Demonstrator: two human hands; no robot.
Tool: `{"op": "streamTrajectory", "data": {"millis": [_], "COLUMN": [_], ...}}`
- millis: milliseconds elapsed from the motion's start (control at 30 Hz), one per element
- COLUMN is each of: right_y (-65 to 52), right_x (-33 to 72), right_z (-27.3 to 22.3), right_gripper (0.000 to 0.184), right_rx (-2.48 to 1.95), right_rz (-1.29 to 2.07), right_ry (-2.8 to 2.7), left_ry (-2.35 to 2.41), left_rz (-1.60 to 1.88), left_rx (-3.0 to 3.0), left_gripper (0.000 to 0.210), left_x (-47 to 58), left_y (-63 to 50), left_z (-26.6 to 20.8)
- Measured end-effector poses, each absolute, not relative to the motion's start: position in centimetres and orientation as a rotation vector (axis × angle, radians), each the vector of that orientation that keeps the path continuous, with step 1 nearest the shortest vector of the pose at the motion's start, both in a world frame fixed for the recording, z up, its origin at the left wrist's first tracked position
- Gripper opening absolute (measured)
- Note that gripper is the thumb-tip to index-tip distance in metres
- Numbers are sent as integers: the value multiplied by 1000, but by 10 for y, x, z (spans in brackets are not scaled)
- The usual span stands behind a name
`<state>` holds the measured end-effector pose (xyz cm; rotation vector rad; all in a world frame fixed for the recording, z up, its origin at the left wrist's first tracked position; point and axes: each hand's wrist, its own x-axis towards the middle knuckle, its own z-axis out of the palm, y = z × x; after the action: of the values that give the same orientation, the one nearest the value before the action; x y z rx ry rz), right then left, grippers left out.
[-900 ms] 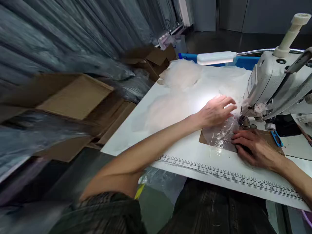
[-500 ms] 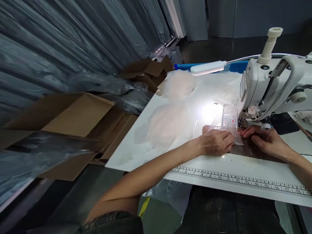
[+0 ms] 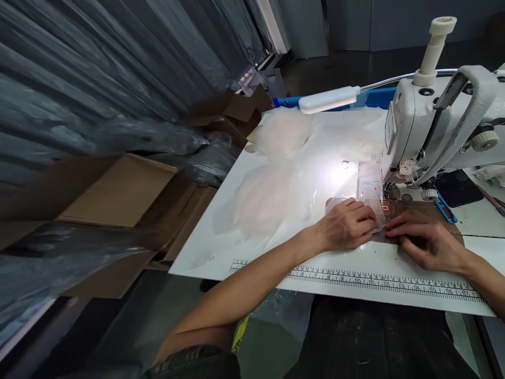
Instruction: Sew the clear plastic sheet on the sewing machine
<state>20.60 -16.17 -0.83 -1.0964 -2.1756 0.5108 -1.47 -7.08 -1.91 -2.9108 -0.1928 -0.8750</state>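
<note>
Sheer white fabric (image 3: 371, 183) with small red marks lies under the needle area of a white sewing machine (image 3: 406, 121). My left hand (image 3: 349, 223) is closed on the near part of this fabric, its fingers curled over the cloth. At the fabric's near right edge are the fingertips of my right hand (image 3: 432, 239), index and middle finger together and the thumb bent beneath. What lies between those fingertips is hard to see. Under both hands is a brown, shiny plate (image 3: 424, 209). Blue thread snips (image 3: 445, 208) lie just beyond my right hand.
Pale, sheer fabric pieces (image 3: 264, 197) spread over the left of the white table (image 3: 205, 252). A lamp (image 3: 329, 100) hangs above them. A printed ruler (image 3: 355, 279) runs along the front edge. Open cardboard boxes (image 3: 118, 192) stand left; a black phone-like object (image 3: 460, 188) lies right.
My right hand has drawn back from the needle area toward me, uncovering the blue snips and more brown plate. My left hand stays on the fabric. The camera view has shifted slightly.
</note>
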Motion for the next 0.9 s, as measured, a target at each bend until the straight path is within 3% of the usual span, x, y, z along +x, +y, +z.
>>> {"op": "streamTrajectory", "data": {"millis": [267,533,900], "right_y": [-153,-150,-158], "right_x": [214,206,212], "right_z": [-23,-30,-29], "right_gripper": [37,37,39], "right_rx": [-1287,-1381,-1358], "right_rz": [174,-45,171], "right_ry": [-2227,-2338,-2256], "left_ry": [-158,-86,-83], "left_rz": [-922,-978,-1032], "left_rx": [-2872,-2846,-2856], "left_gripper": [20,16,15], "left_x": [-14,-13,-11], "left_y": [-70,-66,-66], "left_z": [-22,-20,-21]}}
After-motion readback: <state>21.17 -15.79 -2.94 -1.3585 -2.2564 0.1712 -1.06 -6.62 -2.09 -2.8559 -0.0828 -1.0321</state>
